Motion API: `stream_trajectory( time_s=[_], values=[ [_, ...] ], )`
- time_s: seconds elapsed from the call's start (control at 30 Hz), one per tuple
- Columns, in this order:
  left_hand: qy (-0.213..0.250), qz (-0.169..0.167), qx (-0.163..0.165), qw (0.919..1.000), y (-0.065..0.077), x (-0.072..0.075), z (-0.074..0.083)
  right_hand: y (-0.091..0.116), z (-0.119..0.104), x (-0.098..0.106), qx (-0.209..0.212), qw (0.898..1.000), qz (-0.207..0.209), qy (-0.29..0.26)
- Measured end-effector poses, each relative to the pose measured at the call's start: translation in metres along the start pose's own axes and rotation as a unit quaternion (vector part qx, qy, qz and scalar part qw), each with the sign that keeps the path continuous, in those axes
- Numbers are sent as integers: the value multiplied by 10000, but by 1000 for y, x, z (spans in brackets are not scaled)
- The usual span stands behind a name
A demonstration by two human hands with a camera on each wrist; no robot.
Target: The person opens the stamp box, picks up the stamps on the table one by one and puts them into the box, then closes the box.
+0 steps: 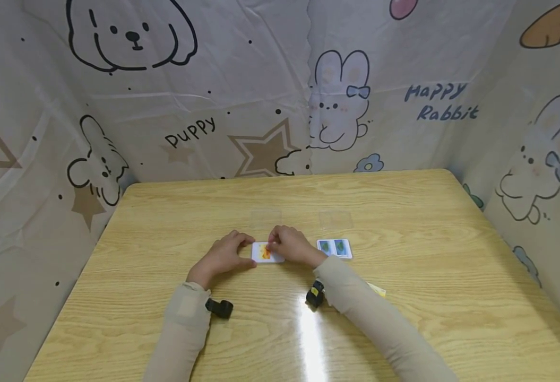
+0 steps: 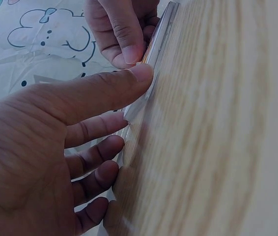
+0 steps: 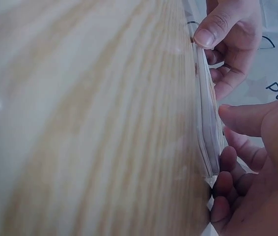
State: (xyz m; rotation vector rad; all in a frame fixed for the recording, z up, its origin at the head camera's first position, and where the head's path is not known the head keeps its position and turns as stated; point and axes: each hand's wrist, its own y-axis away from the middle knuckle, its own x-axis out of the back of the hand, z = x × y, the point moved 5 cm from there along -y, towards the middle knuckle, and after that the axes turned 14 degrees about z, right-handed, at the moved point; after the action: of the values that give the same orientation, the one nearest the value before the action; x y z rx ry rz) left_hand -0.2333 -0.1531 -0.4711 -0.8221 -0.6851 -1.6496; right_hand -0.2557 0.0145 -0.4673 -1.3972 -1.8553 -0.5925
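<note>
A white rectangular card case (image 1: pixel 276 259) lies flat on the table, with an orange-and-yellow picture card (image 1: pixel 264 252) on its top. My left hand (image 1: pixel 223 253) holds the case's left end, thumb at the near corner and forefinger at the far one. From the right, my right hand (image 1: pixel 291 245) reaches over the case and pinches the picture card between thumb and fingertips. In the left wrist view, the left thumb (image 2: pixel 104 93) presses along the case's edge, close to the other hand's thumb. The right wrist view shows the case (image 3: pixel 207 113) edge-on, several layers thick.
To the right lies a second white case with two blue-green pictures (image 1: pixel 341 248). Behind the cases are two clear plastic covers (image 1: pixel 266 217), (image 1: pixel 335 219). A yellowish card (image 1: pixel 377 289) pokes out from under the right forearm. A printed cloth (image 1: pixel 260 95) hangs around the wooden table (image 1: pixel 385 207).
</note>
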Motion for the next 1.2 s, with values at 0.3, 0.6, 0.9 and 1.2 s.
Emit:
stream_trajectory(
  time_s=[0.3,0.6,0.9,1.2],
  values=[
    [-39,7,-13,10000,0,-1,0,1,0,0,61,9999,-11,137],
    [-95,17,-21,10000,-1,-1,0,0,1,0,167,9996,45,208],
    [-111,9,21,9999,-1,-1,0,4,3,7,-110,9982,-44,-596],
    [-86,19,91,9999,0,-1,1,14,9,31,-286,9949,51,-966]
  ],
)
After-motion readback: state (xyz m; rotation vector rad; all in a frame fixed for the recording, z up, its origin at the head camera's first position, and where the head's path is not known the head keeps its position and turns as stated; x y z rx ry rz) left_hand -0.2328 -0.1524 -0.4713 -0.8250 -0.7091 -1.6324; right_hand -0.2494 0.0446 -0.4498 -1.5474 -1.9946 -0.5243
